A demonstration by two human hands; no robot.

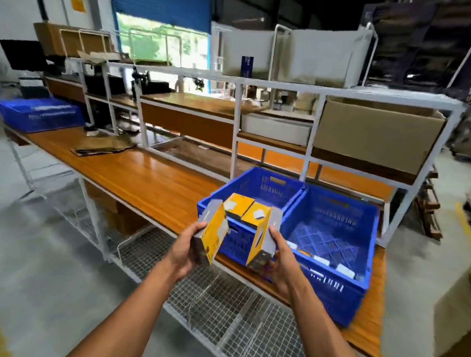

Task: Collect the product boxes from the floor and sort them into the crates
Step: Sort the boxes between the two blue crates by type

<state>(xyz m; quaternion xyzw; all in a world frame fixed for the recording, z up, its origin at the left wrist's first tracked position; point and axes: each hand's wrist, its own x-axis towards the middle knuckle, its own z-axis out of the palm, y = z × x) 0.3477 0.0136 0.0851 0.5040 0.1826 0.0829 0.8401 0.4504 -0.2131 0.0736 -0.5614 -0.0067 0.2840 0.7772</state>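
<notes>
Head view, centre-bottom of frame: we log 2 bare forearms reaching up from the lower edge.

- Left hand (188,248): fingers wrapped round a yellow-and-grey product box (211,232), held tilted, in front of the left blue crate (251,189).
- Right hand (280,259): fingers curled under and round a 2nd yellow-and-grey box (260,236), also tilted, just beside the first.
- Behind them we see 1 more yellow box (239,205), at the near rim of the left blue crate; whether held or resting in the crate, can't tell.
- Right blue crate (334,231), touching the left one: a few small white/grey boxes (344,270) lie at its near wall.
- Both crates sit on the wooden bench top (133,170), right of centre.

Misc.: 3rd blue crate (40,115) at left of frame; open cardboard carton (373,135) on the white shelf frame, upper right; wire-mesh shelf (219,298) under the bench.
</notes>
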